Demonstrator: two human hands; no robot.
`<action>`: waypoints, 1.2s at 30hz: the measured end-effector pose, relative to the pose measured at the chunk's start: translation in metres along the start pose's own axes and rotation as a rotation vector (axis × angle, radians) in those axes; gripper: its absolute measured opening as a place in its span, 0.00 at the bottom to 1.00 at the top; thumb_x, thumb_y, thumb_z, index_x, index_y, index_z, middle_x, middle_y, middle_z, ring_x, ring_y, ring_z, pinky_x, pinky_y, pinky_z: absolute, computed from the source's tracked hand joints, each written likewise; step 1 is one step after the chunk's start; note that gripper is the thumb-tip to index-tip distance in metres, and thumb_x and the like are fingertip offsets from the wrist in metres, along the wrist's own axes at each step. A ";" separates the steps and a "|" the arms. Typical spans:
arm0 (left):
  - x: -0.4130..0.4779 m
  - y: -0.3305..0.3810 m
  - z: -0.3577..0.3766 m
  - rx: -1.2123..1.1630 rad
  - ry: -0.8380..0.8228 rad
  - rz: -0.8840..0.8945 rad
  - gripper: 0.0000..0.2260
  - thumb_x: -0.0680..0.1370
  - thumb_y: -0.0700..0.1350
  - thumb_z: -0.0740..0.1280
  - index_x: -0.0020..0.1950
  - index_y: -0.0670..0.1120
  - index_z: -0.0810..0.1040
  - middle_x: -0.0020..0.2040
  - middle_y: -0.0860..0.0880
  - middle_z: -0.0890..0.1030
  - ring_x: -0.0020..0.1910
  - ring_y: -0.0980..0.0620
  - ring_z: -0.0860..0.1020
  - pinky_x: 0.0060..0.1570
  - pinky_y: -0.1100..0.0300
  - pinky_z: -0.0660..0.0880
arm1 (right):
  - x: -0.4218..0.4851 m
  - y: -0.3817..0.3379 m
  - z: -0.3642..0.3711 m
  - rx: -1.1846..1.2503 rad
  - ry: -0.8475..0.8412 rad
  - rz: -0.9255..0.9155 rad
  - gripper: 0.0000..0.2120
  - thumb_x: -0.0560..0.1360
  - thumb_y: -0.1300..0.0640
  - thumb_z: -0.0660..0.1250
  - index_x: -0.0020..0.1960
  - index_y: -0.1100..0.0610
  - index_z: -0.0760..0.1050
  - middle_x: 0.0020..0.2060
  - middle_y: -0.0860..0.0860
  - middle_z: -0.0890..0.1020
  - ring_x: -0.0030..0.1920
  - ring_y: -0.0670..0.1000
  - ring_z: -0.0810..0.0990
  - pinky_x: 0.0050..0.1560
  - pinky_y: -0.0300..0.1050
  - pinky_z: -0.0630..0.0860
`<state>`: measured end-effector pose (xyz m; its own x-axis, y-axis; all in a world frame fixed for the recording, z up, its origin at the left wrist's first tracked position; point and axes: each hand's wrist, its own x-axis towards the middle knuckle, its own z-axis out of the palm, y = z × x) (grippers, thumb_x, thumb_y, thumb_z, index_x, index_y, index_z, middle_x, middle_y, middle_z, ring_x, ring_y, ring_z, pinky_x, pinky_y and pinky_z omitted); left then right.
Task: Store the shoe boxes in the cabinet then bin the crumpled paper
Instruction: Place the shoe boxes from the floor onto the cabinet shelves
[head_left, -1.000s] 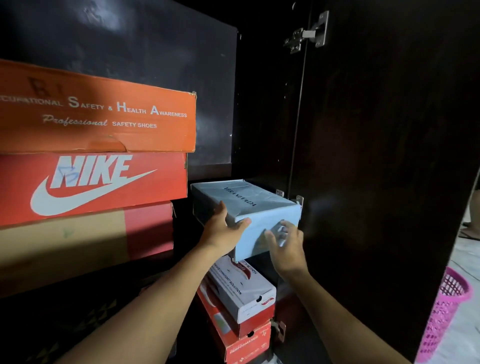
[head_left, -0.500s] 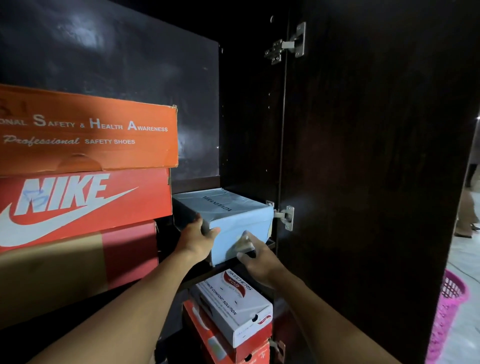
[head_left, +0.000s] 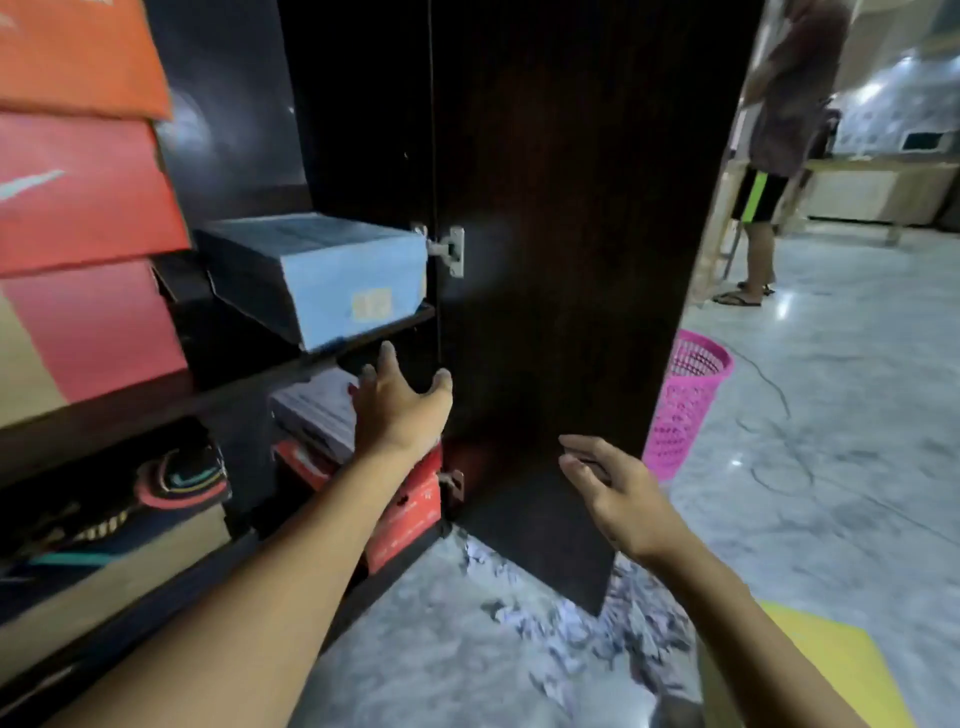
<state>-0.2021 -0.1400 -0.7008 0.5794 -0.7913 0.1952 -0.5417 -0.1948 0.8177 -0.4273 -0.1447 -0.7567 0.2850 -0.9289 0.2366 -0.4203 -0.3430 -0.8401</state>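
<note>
Nearest, on the grey floor under the lower edge of the open dark cabinet door (head_left: 571, 234), scraps of whitish crumpled paper (head_left: 524, 621) are scattered. They are judged light, soft and compressible, best gathered in handfuls and squeezed. Above them the right hand (head_left: 613, 488) is held in the air, fingers loosely curled, with nothing gripped. Farther left, the left hand (head_left: 400, 410) is spread open and empty just below a shelf edge. On that shelf, inside the dark wooden cabinet (head_left: 363, 104), a pale blue cardboard shoe box (head_left: 322, 275) is lodged with its near corner overhanging. It is judged light and stiff yet crushable, best pressed on its near face or taken by 2 opposite sides. Below it a white box (head_left: 311, 410) and a red box (head_left: 410, 512) are stacked, and at left 3 orange and red boxes (head_left: 78, 192) are piled. Farther right a pink plastic mesh basket (head_left: 685, 405) stands on the floor; its contents cannot be seen.
</note>
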 end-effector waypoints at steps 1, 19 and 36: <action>-0.017 -0.002 0.013 -0.017 -0.065 0.022 0.33 0.77 0.57 0.64 0.78 0.48 0.58 0.75 0.41 0.66 0.74 0.42 0.64 0.72 0.49 0.63 | -0.019 0.014 -0.009 -0.027 0.006 0.026 0.12 0.80 0.54 0.65 0.63 0.52 0.76 0.53 0.45 0.81 0.49 0.30 0.78 0.52 0.26 0.72; -0.286 -0.062 0.256 -0.026 -0.880 -0.181 0.27 0.81 0.62 0.52 0.77 0.52 0.61 0.77 0.54 0.62 0.75 0.49 0.63 0.71 0.46 0.64 | -0.235 0.247 -0.115 -0.369 0.077 0.654 0.37 0.77 0.43 0.65 0.79 0.53 0.51 0.77 0.52 0.51 0.74 0.61 0.60 0.71 0.56 0.61; -0.318 -0.118 0.259 -0.324 -1.043 -0.533 0.36 0.61 0.76 0.67 0.67 0.65 0.73 0.67 0.57 0.77 0.67 0.49 0.74 0.70 0.44 0.63 | -0.287 0.263 -0.116 0.504 0.011 0.657 0.18 0.78 0.41 0.63 0.68 0.35 0.70 0.59 0.42 0.83 0.57 0.48 0.83 0.54 0.48 0.77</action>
<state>-0.4801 -0.0158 -0.9992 -0.1665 -0.7716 -0.6139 -0.1212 -0.6019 0.7894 -0.7195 0.0159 -0.9890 0.1060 -0.9204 -0.3764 -0.0610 0.3718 -0.9263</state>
